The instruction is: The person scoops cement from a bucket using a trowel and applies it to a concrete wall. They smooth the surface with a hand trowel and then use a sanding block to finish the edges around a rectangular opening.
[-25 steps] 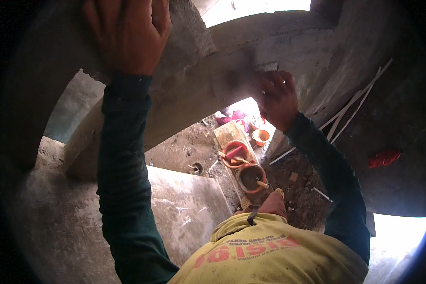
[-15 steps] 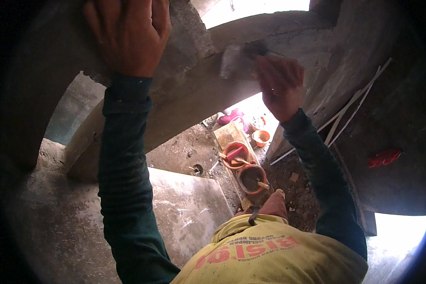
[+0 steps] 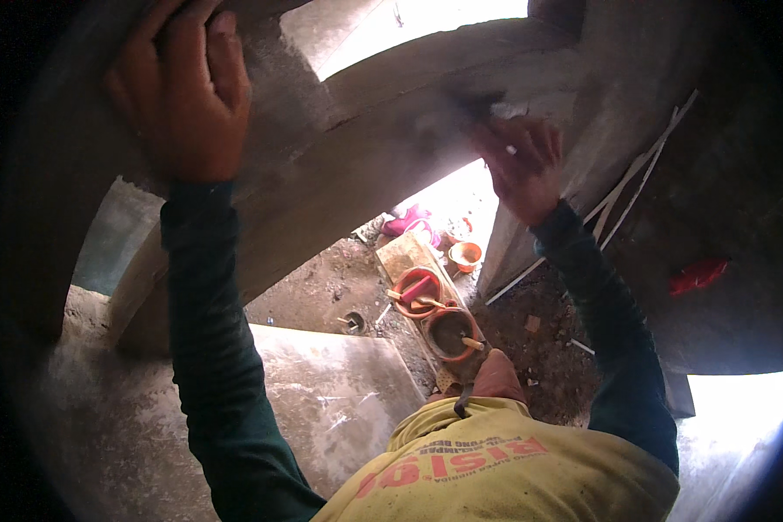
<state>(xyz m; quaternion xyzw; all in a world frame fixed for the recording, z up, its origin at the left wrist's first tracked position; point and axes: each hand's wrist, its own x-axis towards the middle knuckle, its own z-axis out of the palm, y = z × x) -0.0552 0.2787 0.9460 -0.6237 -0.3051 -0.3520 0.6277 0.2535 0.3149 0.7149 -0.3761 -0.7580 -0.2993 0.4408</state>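
Observation:
My left hand [image 3: 183,96] is raised at the upper left against the grey concrete structure [image 3: 270,130]. Its fingers are spread and partly bent on the surface, with no tool visible in them. At the upper middle, my right hand [image 3: 522,165] is closed around a trowel [image 3: 474,104], which is smeared by motion. The trowel lies close to the face of a curved concrete beam [image 3: 391,113]; whether it touches cannot be made out. Bright openings show above and below this beam.
Below, a plank [image 3: 400,252] bears an orange bucket [image 3: 399,306] with tools inside and another bucket [image 3: 432,344] of grey mix. Beyond is a small orange pail [image 3: 465,254]. Thin pale strips [image 3: 639,174] lean at right, near a red item [image 3: 699,276]. A concrete slab [image 3: 322,374] lies lower left.
The view has shifted a little. My left hand sits further left and lower in the picture, its fingers more apart. The trowel in my right hand has moved and shows less of its blade.

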